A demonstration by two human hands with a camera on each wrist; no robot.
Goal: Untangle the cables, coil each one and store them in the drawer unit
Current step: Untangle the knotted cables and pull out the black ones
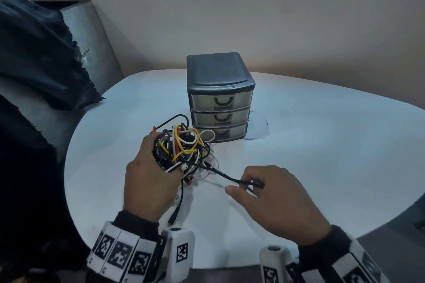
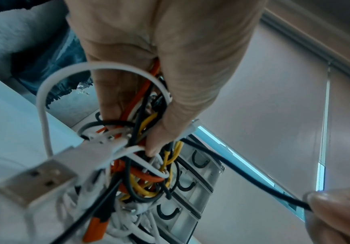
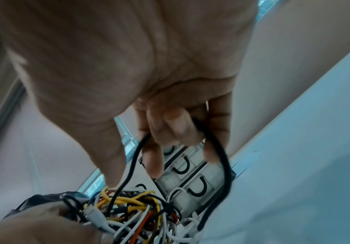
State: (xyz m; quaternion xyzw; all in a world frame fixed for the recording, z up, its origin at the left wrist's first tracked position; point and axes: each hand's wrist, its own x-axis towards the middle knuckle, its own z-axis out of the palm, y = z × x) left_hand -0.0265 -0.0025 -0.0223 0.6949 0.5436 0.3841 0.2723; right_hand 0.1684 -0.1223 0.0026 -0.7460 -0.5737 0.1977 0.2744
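Note:
A tangled bundle of black, white, yellow and orange cables (image 1: 184, 149) is held just above the white table (image 1: 299, 145), in front of the drawer unit (image 1: 219, 96). My left hand (image 1: 149, 179) grips the bundle (image 2: 140, 165) from the left, fingers curled into it. My right hand (image 1: 271, 193) pinches a loop of a black cable (image 1: 230, 178) drawn out of the tangle to the right. In the right wrist view that black cable (image 3: 218, 142) curves round my curled fingers (image 3: 174, 125). A white USB plug (image 2: 36, 180) hangs from the bundle. All three drawers look closed.
The grey drawer unit (image 3: 190, 175) has three translucent drawers with dark U-shaped handles. A sheet of paper (image 1: 259, 128) lies under its right side. Dark cloth (image 1: 39, 57) hangs at the left beyond the table's edge. A wall stands behind.

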